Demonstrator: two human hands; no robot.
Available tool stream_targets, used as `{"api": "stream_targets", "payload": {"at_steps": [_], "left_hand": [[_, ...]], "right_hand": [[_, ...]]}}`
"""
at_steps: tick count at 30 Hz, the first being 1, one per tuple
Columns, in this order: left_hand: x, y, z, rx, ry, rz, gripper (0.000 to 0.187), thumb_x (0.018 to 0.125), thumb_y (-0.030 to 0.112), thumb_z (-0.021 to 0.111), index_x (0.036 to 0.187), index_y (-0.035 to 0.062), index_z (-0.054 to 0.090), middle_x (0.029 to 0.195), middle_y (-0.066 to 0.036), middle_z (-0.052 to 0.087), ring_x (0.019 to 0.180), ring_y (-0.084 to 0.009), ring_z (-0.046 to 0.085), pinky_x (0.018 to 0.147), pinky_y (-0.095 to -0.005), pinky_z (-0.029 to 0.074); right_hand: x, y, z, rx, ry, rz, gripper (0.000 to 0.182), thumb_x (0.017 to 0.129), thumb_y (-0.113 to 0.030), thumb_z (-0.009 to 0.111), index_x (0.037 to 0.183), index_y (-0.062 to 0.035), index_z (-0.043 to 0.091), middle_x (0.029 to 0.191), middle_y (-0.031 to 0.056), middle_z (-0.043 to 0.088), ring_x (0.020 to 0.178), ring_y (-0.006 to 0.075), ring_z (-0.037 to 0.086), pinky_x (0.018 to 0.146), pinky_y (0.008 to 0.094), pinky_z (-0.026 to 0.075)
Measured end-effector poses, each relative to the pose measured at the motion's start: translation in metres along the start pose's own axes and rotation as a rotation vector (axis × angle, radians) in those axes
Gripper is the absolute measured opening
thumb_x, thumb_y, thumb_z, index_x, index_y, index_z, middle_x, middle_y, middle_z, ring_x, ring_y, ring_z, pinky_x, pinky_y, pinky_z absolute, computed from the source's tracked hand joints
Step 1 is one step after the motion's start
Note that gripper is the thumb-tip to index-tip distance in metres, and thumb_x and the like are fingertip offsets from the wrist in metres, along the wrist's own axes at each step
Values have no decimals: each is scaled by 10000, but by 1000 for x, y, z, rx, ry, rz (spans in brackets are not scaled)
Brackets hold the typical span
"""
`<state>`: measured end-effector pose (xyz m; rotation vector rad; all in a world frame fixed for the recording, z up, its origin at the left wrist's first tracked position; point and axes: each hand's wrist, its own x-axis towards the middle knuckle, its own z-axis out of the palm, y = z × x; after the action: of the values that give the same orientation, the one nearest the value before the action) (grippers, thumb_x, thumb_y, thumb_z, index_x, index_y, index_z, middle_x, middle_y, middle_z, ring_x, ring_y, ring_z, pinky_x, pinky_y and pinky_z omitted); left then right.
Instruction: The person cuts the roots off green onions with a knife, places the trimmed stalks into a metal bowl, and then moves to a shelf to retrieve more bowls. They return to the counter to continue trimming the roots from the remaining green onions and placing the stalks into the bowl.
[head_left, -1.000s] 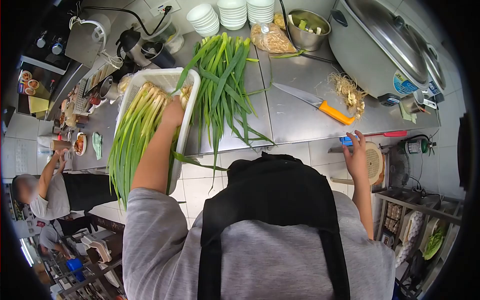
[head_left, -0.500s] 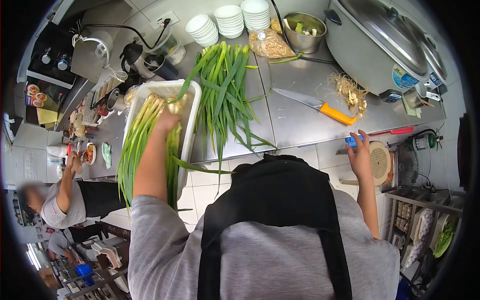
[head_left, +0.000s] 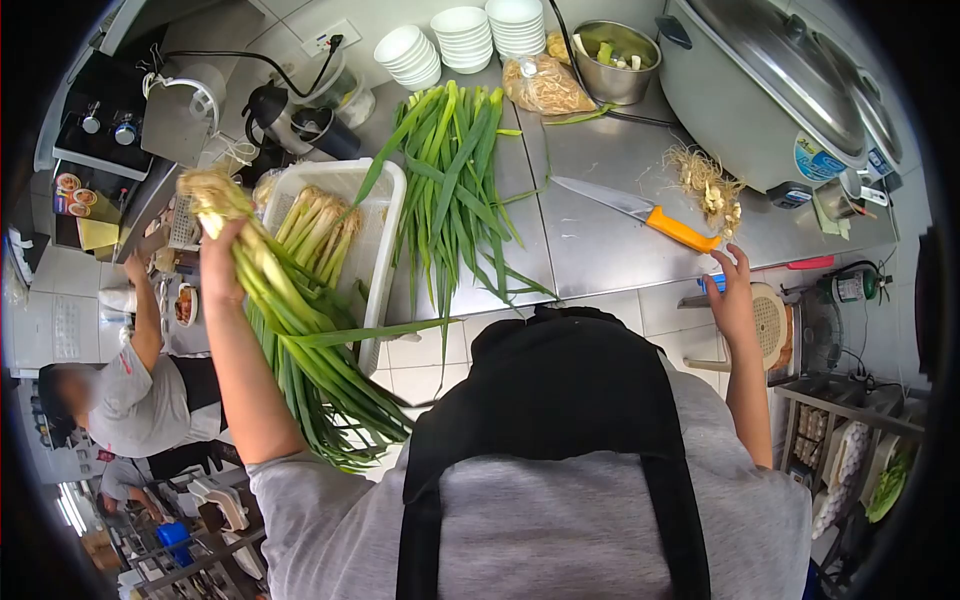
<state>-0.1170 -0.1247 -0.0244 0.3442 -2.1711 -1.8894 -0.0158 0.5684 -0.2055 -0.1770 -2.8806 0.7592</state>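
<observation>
My left hand is closed round a bunch of spring onions, raised beside the basket with the root ends up and the long green leaves hanging toward me. Other spring onions lie in the white plastic basket. To the right of it, a pile of cut green onion leaves is spread on the counter. My right hand is at the counter's front edge, fingers apart and holding nothing. Just above its fingertips lies the orange handle of a knife, blade pointing left. Trimmed roots lie behind the knife.
Along the wall stand stacked white bowls, a bag of brown food, a steel pot and a large lidded cooker. A stool is below the counter at right. Another person works at left.
My left hand has lifted a bunch of spring onions out of the basket and moved left. My right hand has shifted slightly toward the knife handle. The other person's arm has moved.
</observation>
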Motion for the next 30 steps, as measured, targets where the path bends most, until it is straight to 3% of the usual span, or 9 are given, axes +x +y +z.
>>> {"api": "stream_targets", "payload": {"at_steps": [10, 12, 14, 18, 25, 26, 27, 28, 30], "left_hand": [[-48, 148, -50, -144, 99, 357, 597, 913, 202, 692, 1405, -33, 452, 1286, -171, 608, 1091, -265, 636, 974, -414, 536], [-39, 189, -98, -87, 47, 370, 603, 940, 223, 659, 1430, -50, 439, 1344, -174, 581, 1165, -288, 617, 1032, -427, 507], [-65, 225, -50, 0, -17, 550, 569, 963, 242, 632, 1416, -55, 458, 1289, -169, 615, 1182, -255, 608, 1039, -401, 492], [-66, 266, 21, 117, -152, 612, 495, 982, 260, 610, 1377, -24, 518, 1228, -148, 640, 1142, -231, 626, 1010, -381, 501], [24, 229, 189, 259, -611, 361, 396, 1015, 291, 570, 1309, 31, 623, 1122, -111, 684, 1073, -189, 657, 960, -346, 516], [-19, 231, 262, 746, -733, 547, 295, 995, 307, 601, 1105, 54, 706, 848, -49, 687, 806, -166, 682, 741, -346, 559], [-80, 199, 324, 819, -466, 493, 279, 954, 293, 638, 978, 22, 698, 688, -15, 631, 634, -159, 630, 593, -371, 526], [-51, 162, 357, 991, -627, 806, 320, 900, 275, 677, 1074, 6, 668, 748, -95, 660, 678, -222, 653, 627, -397, 527], [-75, 103, 417, 973, -797, 930, 741, 850, 180, 672, 1499, 65, 335, 927, -247, 684, 843, -372, 682, 737, -475, 547]], "right_hand": [[21, -6, 10, 11, -28, -102, 435, 869, -57, 706, 1289, -54, 593, 1437, 209, 468, 1288, 424, 515, 1070, 441, 448], [25, 0, 20, -24, -21, -179, 447, 847, -61, 722, 1278, -61, 604, 1402, 191, 508, 1244, 407, 542, 1051, 435, 461], [31, -2, 25, -115, -35, -196, 452, 842, -67, 727, 1278, -75, 608, 1399, 169, 515, 1227, 388, 547, 1028, 438, 472], [41, -6, 37, -355, -46, -198, 521, 837, -127, 724, 1335, -161, 577, 1387, 95, 532, 1221, 306, 535, 958, 474, 473], [56, -13, 34, -551, -98, -233, 616, 836, -236, 741, 1411, -256, 521, 1273, 79, 574, 1190, 273, 540, 952, 468, 444], [60, -9, 36, -572, -150, -237, 596, 847, -242, 731, 1407, -247, 528, 1239, 74, 579, 1189, 271, 537, 950, 484, 439], [61, -3, 38, -593, -201, -242, 575, 859, -249, 721, 1403, -237, 535, 1206, 68, 584, 1187, 269, 535, 948, 499, 434], [58, 4, 40, -624, -154, -298, 490, 850, -253, 721, 1305, -142, 578, 1188, 97, 586, 1177, 285, 545, 910, 481, 480], [49, 15, 42, -527, -144, -224, 434, 843, -241, 720, 1231, -99, 588, 1179, 112, 588, 1165, 294, 551, 893, 465, 503]]}}
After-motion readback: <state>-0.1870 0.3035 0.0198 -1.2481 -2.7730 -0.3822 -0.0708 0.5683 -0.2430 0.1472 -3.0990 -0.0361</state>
